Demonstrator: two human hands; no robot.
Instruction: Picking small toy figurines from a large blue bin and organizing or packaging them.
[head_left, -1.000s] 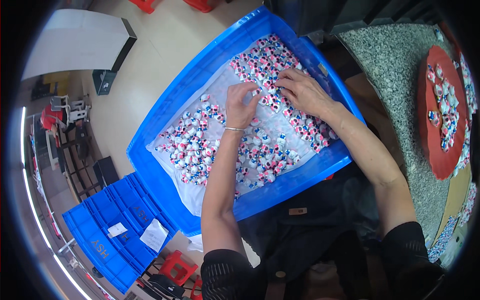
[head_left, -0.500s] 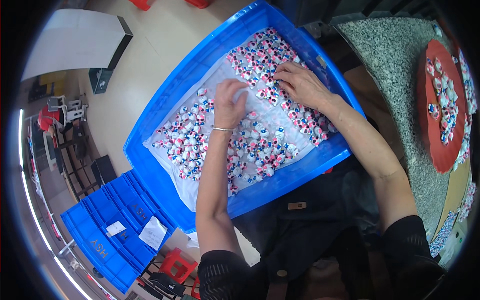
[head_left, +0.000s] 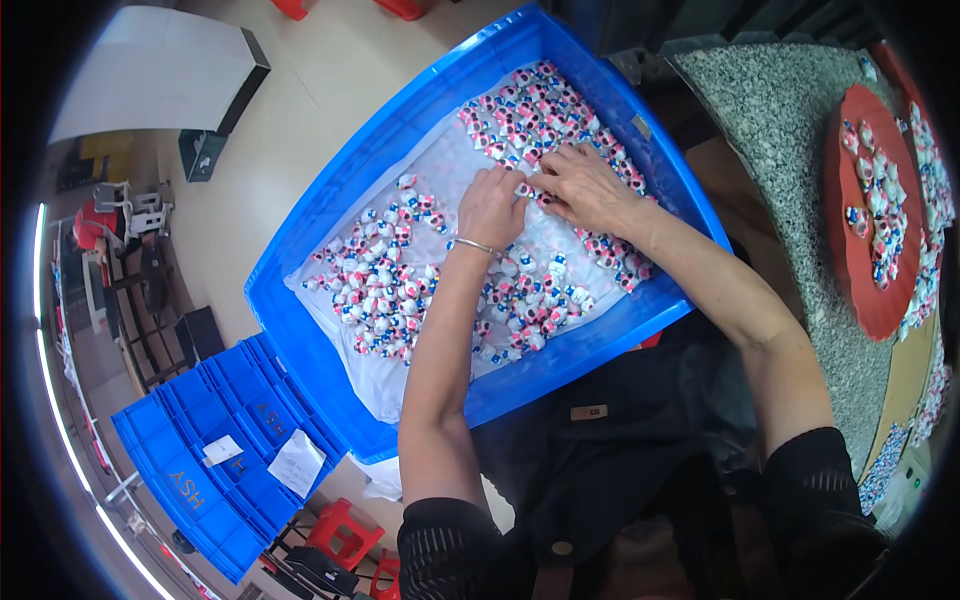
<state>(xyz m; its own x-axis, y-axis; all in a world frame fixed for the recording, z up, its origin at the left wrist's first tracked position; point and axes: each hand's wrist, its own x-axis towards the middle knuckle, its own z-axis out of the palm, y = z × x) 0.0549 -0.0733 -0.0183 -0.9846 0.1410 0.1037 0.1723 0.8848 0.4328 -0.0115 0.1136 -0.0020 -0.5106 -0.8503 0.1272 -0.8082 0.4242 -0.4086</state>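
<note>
A blue plastic crate (head_left: 345, 190) lined with a white sheet (head_left: 400, 160) holds a great many small painted figurines (head_left: 380, 280) in white, pink and blue. Over the bare strip of sheet between the heaps, my two hands meet. My left hand (head_left: 490, 208), a bracelet at its wrist, is closed with its fingertips at a small figurine (head_left: 523, 190). My right hand (head_left: 592, 190) reaches in from the right with bent fingers, its fingertips pinching at the same figurine. The fingers partly hide that figurine.
Right of the crate, a red scalloped tray (head_left: 850, 270) with more figurines stands on a speckled stone counter (head_left: 780, 150). Stacked blue crates (head_left: 160, 450) with paper slips stand at lower left, near a red stool (head_left: 345, 535). A person in red is in the left background.
My left hand has moved right, toward my right hand. The right hand has shifted slightly down and left, and the fingertips now come together at one figurine.
</note>
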